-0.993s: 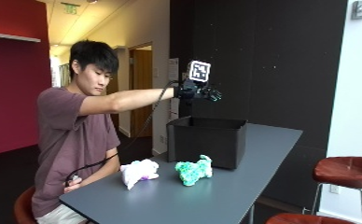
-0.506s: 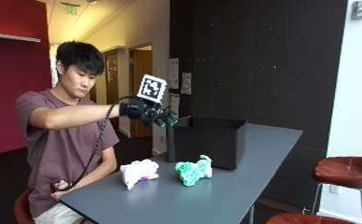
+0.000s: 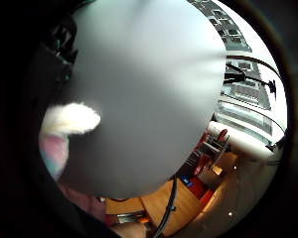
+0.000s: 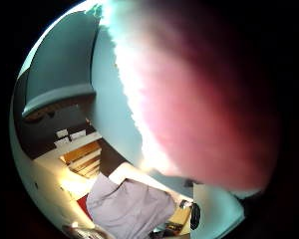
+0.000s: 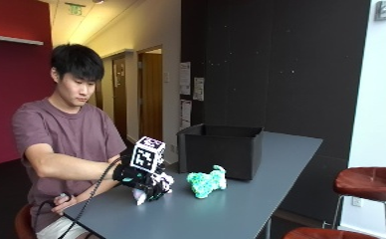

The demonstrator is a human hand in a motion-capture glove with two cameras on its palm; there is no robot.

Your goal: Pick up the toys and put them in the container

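Table (image 5: 246,209) first, long and grey, running away toward the dark wall. Container (image 5: 221,151), a black open-topped box, standing near the middle of the table toward the edge on the person's side, just behind the toys. Green toy (image 5: 205,182), a plush animal, lying on the tabletop just in front of the container, apart from it by a small gap, long axis roughly parallel to the table's near edge. White toy (image 5: 154,186), a plush with pinkish patches, sitting near the table's near corner, beside the green one and mostly hidden under the glove; in the little finger side palm view only a white fuzzy tip (image 3: 72,119) showing against the bare tabletop, so very close to the palm. Right hand (image 5: 140,180) down on top of that white toy, fingers curled over it; whether truly gripping or merely cupped around it, impossible to say for certain from here, though looking like a closing grasp. Key relation for the lift: white toy directly beneath the palm, container up the table beyond the green toy, so a raise followed by a carry over the green toy toward the box's open top seems called for. Thumb side palm view mostly filled by a blurred pink mass, not identifiable.
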